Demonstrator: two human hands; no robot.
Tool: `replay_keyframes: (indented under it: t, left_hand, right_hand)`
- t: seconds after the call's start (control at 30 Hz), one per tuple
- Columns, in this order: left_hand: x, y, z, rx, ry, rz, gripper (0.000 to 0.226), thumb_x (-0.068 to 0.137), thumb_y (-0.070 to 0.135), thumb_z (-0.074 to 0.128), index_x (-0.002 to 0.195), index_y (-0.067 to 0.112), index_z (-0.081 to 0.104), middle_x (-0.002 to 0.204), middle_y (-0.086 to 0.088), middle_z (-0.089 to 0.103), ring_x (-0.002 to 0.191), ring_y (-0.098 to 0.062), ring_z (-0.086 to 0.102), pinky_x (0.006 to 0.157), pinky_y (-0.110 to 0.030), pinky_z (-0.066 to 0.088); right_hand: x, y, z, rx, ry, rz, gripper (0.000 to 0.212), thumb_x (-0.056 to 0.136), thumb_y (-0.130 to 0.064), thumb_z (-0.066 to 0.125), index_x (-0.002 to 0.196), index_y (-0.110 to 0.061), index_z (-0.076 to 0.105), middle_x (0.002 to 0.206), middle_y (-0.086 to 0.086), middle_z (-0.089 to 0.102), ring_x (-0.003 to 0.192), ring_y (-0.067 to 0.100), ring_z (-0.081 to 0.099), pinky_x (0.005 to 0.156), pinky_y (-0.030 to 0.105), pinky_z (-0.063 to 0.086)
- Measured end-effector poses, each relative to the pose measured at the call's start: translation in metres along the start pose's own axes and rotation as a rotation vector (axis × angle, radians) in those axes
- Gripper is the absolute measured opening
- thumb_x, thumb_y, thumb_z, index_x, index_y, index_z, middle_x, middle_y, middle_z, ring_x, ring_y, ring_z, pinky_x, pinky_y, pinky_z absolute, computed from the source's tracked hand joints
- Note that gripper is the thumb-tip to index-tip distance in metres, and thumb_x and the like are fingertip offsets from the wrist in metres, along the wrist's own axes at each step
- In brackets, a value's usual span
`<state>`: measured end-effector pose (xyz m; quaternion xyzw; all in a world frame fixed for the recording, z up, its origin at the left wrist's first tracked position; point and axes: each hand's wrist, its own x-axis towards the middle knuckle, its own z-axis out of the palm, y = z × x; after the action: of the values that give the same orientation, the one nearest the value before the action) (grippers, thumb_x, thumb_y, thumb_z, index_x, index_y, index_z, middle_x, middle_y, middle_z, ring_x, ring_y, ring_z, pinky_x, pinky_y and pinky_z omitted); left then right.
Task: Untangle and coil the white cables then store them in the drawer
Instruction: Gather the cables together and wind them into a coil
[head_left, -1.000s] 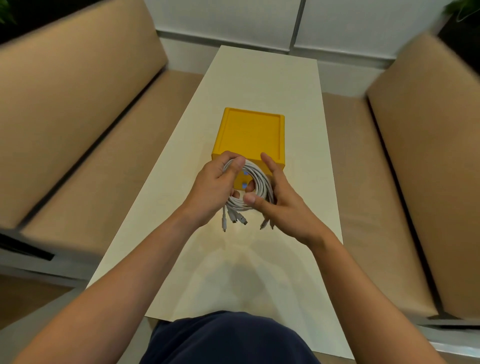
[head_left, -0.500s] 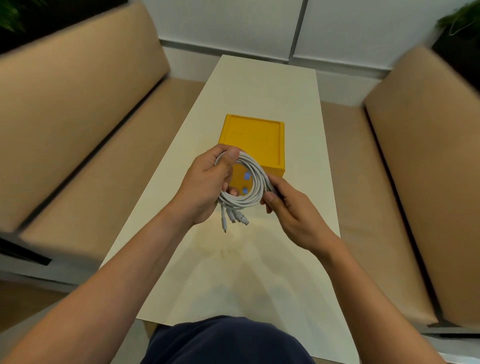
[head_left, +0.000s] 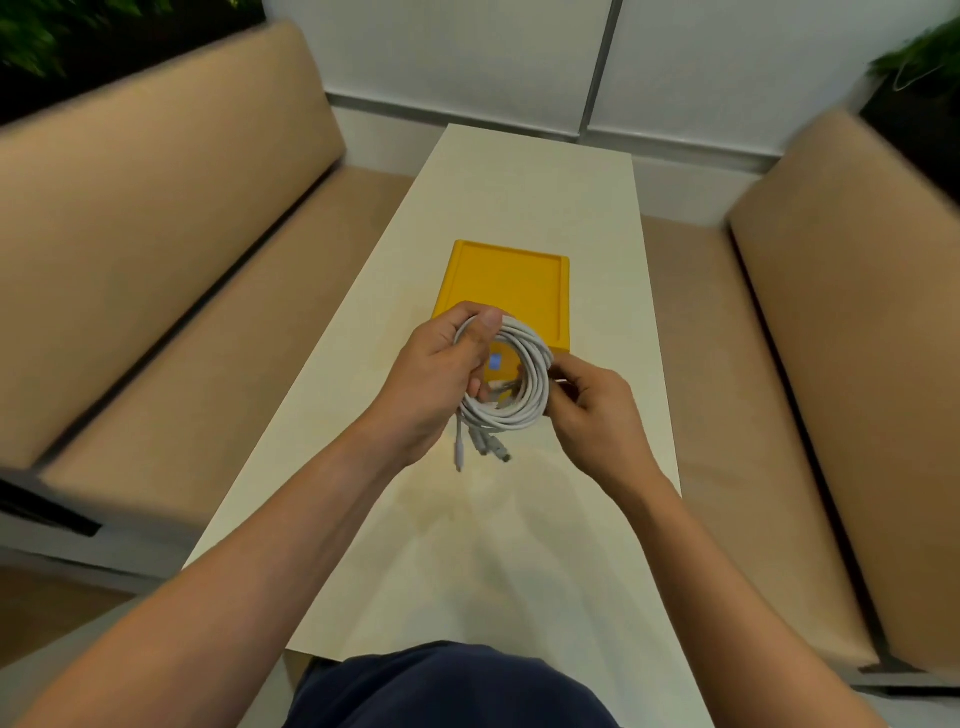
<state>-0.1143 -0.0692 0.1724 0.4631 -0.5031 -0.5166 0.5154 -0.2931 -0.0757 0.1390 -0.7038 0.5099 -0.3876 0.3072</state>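
Observation:
The white cables (head_left: 524, 400) are wound into one round coil held above the table, just in front of the yellow drawer box (head_left: 506, 291). My left hand (head_left: 441, 384) grips the coil's left side, thumb over the top strands. My right hand (head_left: 592, 415) pinches the coil's right edge. Several plug ends (head_left: 483, 447) hang below the coil. Through the coil's middle I see the box's front with a small blue knob (head_left: 496, 361). The drawer looks closed.
The narrow cream table (head_left: 524, 208) runs away from me, with a tan bench seat (head_left: 197, 364) on the left and another bench seat (head_left: 769, 415) on the right. A white wall stands at the far end. Dark plants fill both upper corners.
Both hands have kept hold of the coil. My right hand has shifted from the coil's lower front to its right edge, and the coil sits a little tighter.

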Motion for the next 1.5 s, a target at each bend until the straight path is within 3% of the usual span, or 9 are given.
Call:
replay_keyframes:
  t: [0.13,0.4,0.6,0.8,0.9,1.03,1.13,1.3,1.5]
  left_hand:
    - [0.003,0.002,-0.008,0.222,0.052,0.072,0.026,0.106,0.042,0.050,0.100,0.023,0.067,0.064,0.014,0.044,0.064,-0.014,0.040,0.067,-0.036,0.036]
    - [0.006,0.001,-0.001,0.263,0.077,0.107,0.021,0.109,0.034,0.047,0.100,0.029,0.065,0.065,0.021,0.054,0.062,0.000,0.049,0.066,-0.017,0.043]
    - [0.007,-0.003,0.005,0.273,0.071,0.125,0.019,0.109,0.031,0.047,0.106,0.024,0.065,0.068,0.029,0.059,0.065,0.006,0.055,0.064,-0.009,0.040]
    - [0.010,-0.003,-0.002,0.303,0.032,0.125,0.020,0.108,0.033,0.048,0.104,0.024,0.065,0.064,0.026,0.057,0.064,0.004,0.052,0.066,-0.019,0.039]
    - [0.012,-0.004,-0.003,0.277,0.011,0.100,0.021,0.109,0.032,0.048,0.104,0.022,0.065,0.062,0.024,0.055,0.062,0.002,0.050,0.064,-0.017,0.038]
    - [0.014,-0.007,-0.003,0.134,-0.091,0.036,0.022,0.107,0.037,0.050,0.105,0.023,0.068,0.063,0.015,0.041,0.061,-0.011,0.033,0.059,-0.027,0.031]
    - [0.017,-0.004,0.002,0.064,-0.148,0.003,0.022,0.107,0.033,0.049,0.106,0.020,0.067,0.067,0.009,0.038,0.061,-0.011,0.030,0.055,-0.023,0.029]
    - [0.019,-0.006,0.001,0.070,-0.174,0.020,0.022,0.108,0.031,0.049,0.104,0.018,0.066,0.066,0.010,0.041,0.059,-0.008,0.037,0.057,-0.020,0.036]
    - [0.012,-0.007,0.004,0.104,-0.135,0.072,0.021,0.108,0.026,0.048,0.107,0.016,0.066,0.064,0.016,0.047,0.057,-0.004,0.039,0.056,-0.016,0.035]
  right_hand:
    - [0.001,-0.011,0.000,0.446,0.074,0.139,0.020,0.103,-0.007,0.058,0.116,-0.004,0.074,0.098,0.005,0.078,0.091,0.016,0.076,0.082,0.028,0.060]
    - [0.009,-0.007,0.005,0.684,0.120,0.198,0.019,0.102,-0.008,0.060,0.114,-0.008,0.074,0.107,0.014,0.076,0.099,0.028,0.074,0.084,0.036,0.060]
    - [0.006,0.002,0.006,0.731,0.167,0.202,0.021,0.100,-0.006,0.062,0.118,-0.007,0.073,0.108,0.014,0.077,0.101,0.031,0.073,0.084,0.035,0.061]
    - [0.010,0.011,-0.005,0.788,-0.026,0.190,0.017,0.100,-0.003,0.059,0.112,0.000,0.070,0.097,0.013,0.074,0.088,0.024,0.071,0.080,0.030,0.059]
    - [0.009,0.013,-0.003,0.871,-0.064,0.191,0.020,0.095,-0.009,0.062,0.111,0.001,0.069,0.096,0.012,0.075,0.087,0.023,0.071,0.081,0.031,0.059]
    - [0.008,0.018,-0.001,0.878,-0.199,0.187,0.027,0.093,-0.012,0.060,0.117,-0.001,0.069,0.102,0.013,0.075,0.091,0.025,0.072,0.084,0.033,0.059]
    - [0.007,0.019,-0.002,0.945,-0.241,0.196,0.027,0.093,-0.009,0.058,0.118,-0.003,0.070,0.102,0.014,0.075,0.090,0.024,0.073,0.083,0.030,0.059]
    - [0.010,0.019,-0.008,0.994,-0.114,0.165,0.025,0.093,-0.007,0.060,0.115,0.001,0.068,0.102,0.014,0.075,0.090,0.023,0.072,0.084,0.031,0.059]
    - [0.007,0.015,-0.006,0.988,-0.257,0.232,0.040,0.092,-0.004,0.061,0.131,0.002,0.059,0.100,0.017,0.076,0.087,0.026,0.075,0.081,0.036,0.061]
